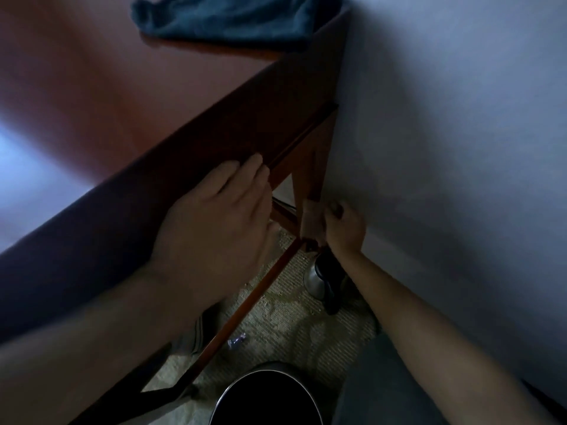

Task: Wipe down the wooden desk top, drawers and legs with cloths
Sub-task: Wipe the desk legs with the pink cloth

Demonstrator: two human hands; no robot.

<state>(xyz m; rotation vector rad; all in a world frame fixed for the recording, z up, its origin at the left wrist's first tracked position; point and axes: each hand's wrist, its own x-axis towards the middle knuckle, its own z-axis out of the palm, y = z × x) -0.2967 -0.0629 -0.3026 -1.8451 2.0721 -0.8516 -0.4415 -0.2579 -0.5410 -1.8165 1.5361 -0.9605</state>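
The person leans over the right end of the wooden desk (184,96), which stands hard against a pale wall (445,118). The left hand (214,222) lies flat on the desk's side apron, fingers straight and holding nothing, bracing the body. Down low, the right hand (343,228) grips a small tan cloth (310,217) and presses it round the far right desk leg (316,170), just where the lower rail (254,296) joins it. A second, dark blue cloth (227,19) lies bunched on the far corner of the desk top, hanging a little over the edge.

The step in hand looks like the legs; the top and apron cannot be judged in this dim, blurred view.

The risks are plain enough. The leg sits so near the wall that knuckles may scrape it, or the wall side may go unwiped. A dark object with a pale rounded part (322,280), not identifiable, lies on the woven rug (291,320) right below the wrist and may be knocked. The round dark bin (265,397) stands near, close under the person, and could be tipped. A jolt to the desk might drop the blue cloth
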